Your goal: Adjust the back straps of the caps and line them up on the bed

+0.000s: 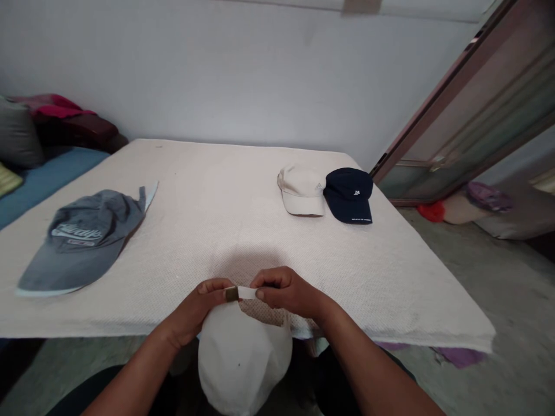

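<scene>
A white cap (243, 358) hangs at the near edge of the table, its back opening toward the tabletop. My left hand (195, 306) pinches the brass-coloured buckle (232, 294) on the cap's back strap. Between thumb and fingers, my right hand (288, 292) grips the white strap (247, 293), which stretches between the two hands. The strap's end is hidden in the right fingers. The cap's brim is out of sight below.
A grey cap (87, 237) lies on the white-covered table (208, 185) at left. A beige cap (302, 190) and a navy cap (349, 195) sit side by side at the far right. A wall (243, 75) rises behind; a door frame (442, 92) stands at right.
</scene>
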Tool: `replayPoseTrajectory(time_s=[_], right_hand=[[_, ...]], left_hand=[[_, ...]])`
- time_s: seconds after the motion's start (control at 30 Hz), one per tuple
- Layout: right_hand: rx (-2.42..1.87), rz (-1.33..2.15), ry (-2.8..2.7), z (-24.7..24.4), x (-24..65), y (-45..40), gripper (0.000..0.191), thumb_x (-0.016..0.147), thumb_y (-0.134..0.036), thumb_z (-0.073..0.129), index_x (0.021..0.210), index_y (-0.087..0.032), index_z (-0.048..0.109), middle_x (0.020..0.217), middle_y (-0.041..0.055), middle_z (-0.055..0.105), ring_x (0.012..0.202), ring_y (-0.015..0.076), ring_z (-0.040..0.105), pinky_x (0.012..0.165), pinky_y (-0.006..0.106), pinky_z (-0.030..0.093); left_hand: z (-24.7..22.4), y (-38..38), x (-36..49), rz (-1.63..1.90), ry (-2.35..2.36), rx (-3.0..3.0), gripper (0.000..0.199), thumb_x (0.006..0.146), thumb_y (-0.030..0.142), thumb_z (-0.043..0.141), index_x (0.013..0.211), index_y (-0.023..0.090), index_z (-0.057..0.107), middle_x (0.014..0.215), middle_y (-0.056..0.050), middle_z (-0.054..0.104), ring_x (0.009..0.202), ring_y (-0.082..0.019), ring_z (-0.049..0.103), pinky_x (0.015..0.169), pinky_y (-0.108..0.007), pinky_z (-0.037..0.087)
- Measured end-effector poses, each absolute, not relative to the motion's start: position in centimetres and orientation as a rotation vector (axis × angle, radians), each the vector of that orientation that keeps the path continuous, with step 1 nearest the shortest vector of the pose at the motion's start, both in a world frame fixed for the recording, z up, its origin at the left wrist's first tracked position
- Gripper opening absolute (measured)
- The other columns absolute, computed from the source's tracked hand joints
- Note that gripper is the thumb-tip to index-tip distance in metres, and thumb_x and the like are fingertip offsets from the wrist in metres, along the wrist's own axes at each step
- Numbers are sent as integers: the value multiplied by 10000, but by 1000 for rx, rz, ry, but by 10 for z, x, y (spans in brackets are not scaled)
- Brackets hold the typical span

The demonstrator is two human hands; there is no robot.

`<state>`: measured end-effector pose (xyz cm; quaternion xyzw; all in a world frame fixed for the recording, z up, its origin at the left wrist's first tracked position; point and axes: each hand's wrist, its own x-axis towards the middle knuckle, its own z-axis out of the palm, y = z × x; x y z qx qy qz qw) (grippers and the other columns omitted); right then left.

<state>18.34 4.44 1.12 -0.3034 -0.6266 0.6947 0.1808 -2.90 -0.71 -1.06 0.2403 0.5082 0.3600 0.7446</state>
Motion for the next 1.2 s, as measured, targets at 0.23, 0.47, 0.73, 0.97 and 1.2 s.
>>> replayPoseTrajectory(time_s=[0.23, 0.47, 0.73, 0.97, 1.2], right_hand=[[-863, 1967, -1762, 10, 180, 44, 193, 802, -332, 593, 836, -149, 643, 620, -28, 482, 532, 63, 405, 512, 205, 334], [-842, 1958, -1779, 10, 180, 44, 152, 798, -282, 591, 843, -148, 646, 638, -25, 491, 542, 64, 406, 525, 211, 338], [-852, 1951, -1809, 9, 180, 44, 141, 799, -259, 577, 869, -162, 651, 643, -26, 498, 551, 69, 415, 538, 216, 348], [-870, 1865, -1901, 9, 179, 45, 109, 794, -233, 568, 807, -157, 645, 663, -12, 523, 584, 80, 428, 542, 215, 347], [-1015, 1821, -1838, 6, 172, 44, 103, 785, -217, 555, 705, -154, 575, 571, -36, 471, 517, 71, 395, 497, 209, 312]], left_hand=[[-12, -7, -27, 748, 1115, 566, 135, 654, 275, 747, 667, 170, 662, 507, 30, 584, 403, -73, 462, 416, -185, 309], [-13, -7, -28, 758, 1104, 555, 123, 669, 265, 737, 677, 170, 659, 518, 26, 586, 414, -73, 468, 426, -187, 311], [-13, -6, -27, 738, 1131, 546, 148, 633, 265, 754, 640, 167, 643, 494, 37, 565, 402, -66, 440, 422, -185, 297], [-14, -8, -26, 677, 1136, 641, 161, 666, 302, 733, 677, 162, 655, 532, 19, 589, 424, -74, 452, 443, -194, 297], [-9, -5, -23, 706, 1165, 700, 175, 692, 336, 710, 684, 172, 650, 543, 26, 584, 439, -77, 446, 458, -199, 290]])
